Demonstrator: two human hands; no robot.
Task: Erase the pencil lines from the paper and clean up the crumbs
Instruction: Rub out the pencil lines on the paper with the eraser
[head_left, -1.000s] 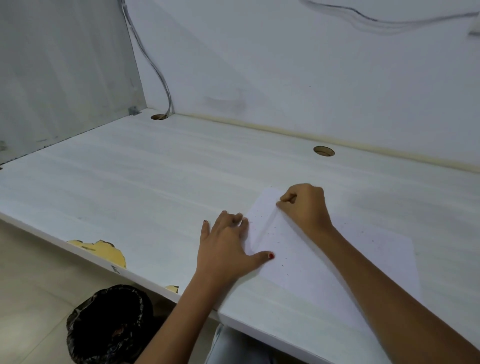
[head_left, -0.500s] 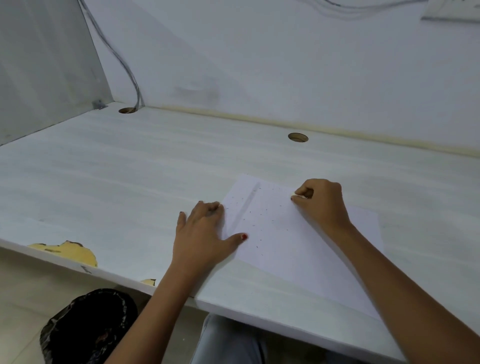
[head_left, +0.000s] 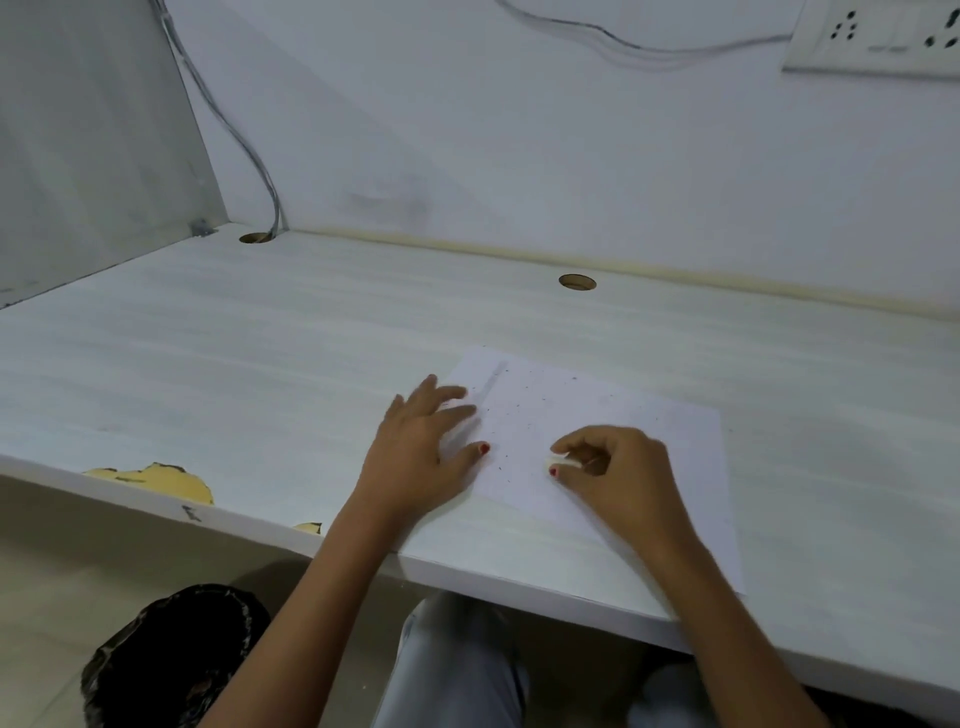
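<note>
A bin (head_left: 171, 654) sat below the desk (head_left: 260, 364). My left hand (head_left: 421, 447) lay flat on the paper (head_left: 639, 415); my right hand (head_left: 618, 467), pinching the eraser (head_left: 558, 461), had slid nearer me across the crumbs (head_left: 519, 415).

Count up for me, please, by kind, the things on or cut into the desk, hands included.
White rectangular sheet of paper: 1
Small white eraser, pinched in the right hand: 1
Round cable holes in the white desk: 2
Hands, the left hand flat on the paper: 2
Total: 6
</note>
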